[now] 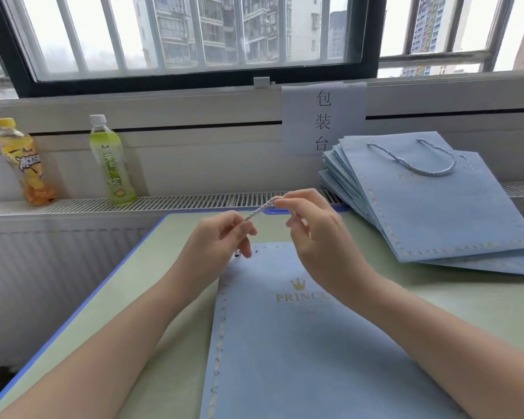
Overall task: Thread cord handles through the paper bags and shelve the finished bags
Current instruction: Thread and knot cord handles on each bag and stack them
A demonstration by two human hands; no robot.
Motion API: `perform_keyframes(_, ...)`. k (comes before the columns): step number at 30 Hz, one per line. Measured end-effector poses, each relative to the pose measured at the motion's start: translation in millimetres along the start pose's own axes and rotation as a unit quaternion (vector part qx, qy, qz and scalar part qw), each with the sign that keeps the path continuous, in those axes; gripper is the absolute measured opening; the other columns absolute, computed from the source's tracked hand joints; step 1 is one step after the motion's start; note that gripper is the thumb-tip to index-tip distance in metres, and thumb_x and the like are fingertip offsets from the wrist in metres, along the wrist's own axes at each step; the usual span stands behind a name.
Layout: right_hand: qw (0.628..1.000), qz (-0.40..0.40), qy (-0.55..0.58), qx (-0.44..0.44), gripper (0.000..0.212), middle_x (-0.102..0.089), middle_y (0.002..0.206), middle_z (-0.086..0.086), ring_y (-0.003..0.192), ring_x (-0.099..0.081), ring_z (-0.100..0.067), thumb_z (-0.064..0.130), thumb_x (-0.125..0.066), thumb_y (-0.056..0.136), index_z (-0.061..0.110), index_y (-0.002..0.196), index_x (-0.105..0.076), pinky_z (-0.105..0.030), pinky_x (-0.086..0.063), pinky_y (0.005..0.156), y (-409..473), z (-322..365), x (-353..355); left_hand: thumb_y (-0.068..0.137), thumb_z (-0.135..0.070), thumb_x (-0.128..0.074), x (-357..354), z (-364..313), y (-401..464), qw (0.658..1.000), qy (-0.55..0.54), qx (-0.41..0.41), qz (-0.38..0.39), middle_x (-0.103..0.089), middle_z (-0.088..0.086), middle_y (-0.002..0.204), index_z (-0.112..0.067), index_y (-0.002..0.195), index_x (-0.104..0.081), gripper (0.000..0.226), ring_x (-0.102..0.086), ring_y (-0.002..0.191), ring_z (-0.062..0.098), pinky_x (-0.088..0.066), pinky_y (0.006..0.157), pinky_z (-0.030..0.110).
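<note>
While your left hand [221, 234] is pinching the lower end of the cord [259, 210] and your right hand [312, 225] is pinching the upper end, the short visible stretch is running taut between them, slanting up and away toward your right. Both hands are curled, thumb and forefinger closed on the cord, the other fingers loosely bent; whether more cord is trailing inside either palm, you cannot tell.

Cord is hanging above the bag, not touching it. The paper bag [309, 343] is lying flat on the table [170, 267], long axis running from you toward the window, its top edge directly under your hands. Two small punched holes [257, 251] are showing at that edge, just below your left fingertips, so the left hand looks nearer for feeding an end down.

Open room is lying to the left of the bag, up to the table's blue edge. To the right, well apart, a stack of bags [430, 207] is resting with a cord handle looped on top. Two drink bottles [111, 161] are standing on the ledge, far left, clear of your reach path.
</note>
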State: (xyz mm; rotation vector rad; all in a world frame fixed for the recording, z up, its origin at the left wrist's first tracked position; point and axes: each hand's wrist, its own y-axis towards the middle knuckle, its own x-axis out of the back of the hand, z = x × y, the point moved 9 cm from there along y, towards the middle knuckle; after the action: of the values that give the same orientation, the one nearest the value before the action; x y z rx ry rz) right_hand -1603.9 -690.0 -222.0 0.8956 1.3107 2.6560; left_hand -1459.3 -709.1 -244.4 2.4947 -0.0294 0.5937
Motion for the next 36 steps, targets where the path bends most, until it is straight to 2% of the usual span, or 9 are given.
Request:
perform_keyframes(3,0.995,-0.075,-0.02,-0.063,0.04,-0.051,0.117,-0.001,0.104,-0.049,-0.009,-0.01,-0.039,0.089,0.004,0.12,-0.06,-0.013,-0.037,0.086,3,-16,20,0.097,-0.013,-0.047,7,5,1,0.999,-0.033,0.024,-0.023,-0.056,-0.006,0.051,-0.013,0.08,-0.064,0.024,-0.053,0.054,0.008,-0.046,0.063,0.02)
perform_keyframes(10,0.986,-0.043,-0.145,-0.075,0.034,-0.046,0.119,-0.005,0.108,-0.038,-0.021,0.0,-0.041,0.083,0.009,0.111,-0.059,-0.02,-0.025,0.086,-3,-19,13,0.096,-0.014,-0.052,-2,15,-1,0.996,-0.038,0.082,0.005,-0.049,-0.01,0.051,-0.018,0.082,-0.07,0.023,-0.04,0.047,0.006,-0.035,0.049,0.015)
perform_keyframes(15,0.979,0.114,-0.166,0.022,0.039,-0.061,0.103,0.003,0.098,-0.055,-0.02,0.041,-0.033,0.089,0.017,0.105,-0.058,-0.034,-0.036,0.09,-17,7,-32,0.083,-0.02,-0.068,-9,7,-5,0.992,-0.057,0.108,0.035,-0.059,-0.009,0.053,-0.017,0.07,-0.073,0.014,-0.044,0.05,0.002,-0.034,0.048,0.014)
perform_keyframes(18,0.973,0.146,-0.174,0.038,0.011,-0.062,0.079,0.009,0.074,-0.059,-0.019,0.018,-0.048,0.092,0.018,0.099,-0.057,-0.034,-0.04,0.083,-18,5,-39,0.083,-0.02,-0.068,-10,5,-5,0.993,-0.038,0.104,0.052,-0.058,-0.008,0.051,-0.011,0.071,-0.075,0.017,-0.042,0.047,0.003,-0.033,0.048,0.01)
perform_keyframes(21,0.977,0.073,-0.199,0.037,0.015,-0.053,0.063,0.015,0.054,-0.05,-0.015,0.005,-0.058,0.083,0.019,0.086,-0.061,-0.03,-0.039,0.068,-13,1,-22,0.087,-0.014,-0.066,-14,8,-6,0.993,-0.023,0.104,0.055,-0.059,-0.008,0.053,-0.01,0.077,-0.075,0.014,-0.043,0.047,0.002,-0.033,0.047,0.008)
perform_keyframes(26,0.981,0.015,-0.19,0.015,0.012,-0.065,0.073,0.004,0.062,-0.057,-0.023,0.014,-0.051,0.09,0.012,0.091,-0.063,-0.03,-0.036,0.061,-10,-6,-5,0.086,0.003,-0.062,-6,12,-4,0.994,-0.036,0.1,0.024,-0.068,-0.001,0.063,-0.012,0.083,-0.072,0.018,-0.054,0.052,0.005,-0.038,0.05,0.01)
perform_keyframes(29,0.983,0.084,-0.16,0.032,0.017,-0.067,0.089,0.002,0.079,-0.061,-0.023,0.02,-0.049,0.095,0.012,0.1,-0.062,-0.033,-0.039,0.069,-11,-1,-19,0.086,0.003,-0.062,-12,9,-4,0.996,-0.023,0.078,0.041,-0.069,-0.003,0.063,-0.014,0.079,-0.072,0.021,-0.056,0.054,0.004,-0.041,0.056,0.01)
perform_keyframes(33,0.985,0.114,-0.128,0.02,0.014,-0.052,0.071,0.006,0.064,-0.05,-0.024,0.014,-0.047,0.096,0.008,0.092,-0.059,-0.039,-0.04,0.061,-12,1,-26,0.085,-0.009,-0.066,-15,6,-4,0.991,0.124,0.017,0.051,-0.064,-0.022,0.067,-0.025,0.078,-0.068,0.018,-0.054,0.066,-0.007,-0.037,0.065,0.01)
perform_keyframes(36,0.985,0.12,-0.121,-0.002,0.013,-0.055,0.075,0.006,0.07,-0.052,-0.02,0.002,-0.046,0.091,0.011,0.092,-0.056,-0.038,-0.044,0.065,-13,-7,-30,0.09,-0.028,-0.06,-11,27,-1,0.953,0.295,0.02,0.064,-0.062,-0.013,0.101,-0.023,0.104,-0.067,0.016,-0.05,0.106,0.012,-0.039,0.091,0.031)
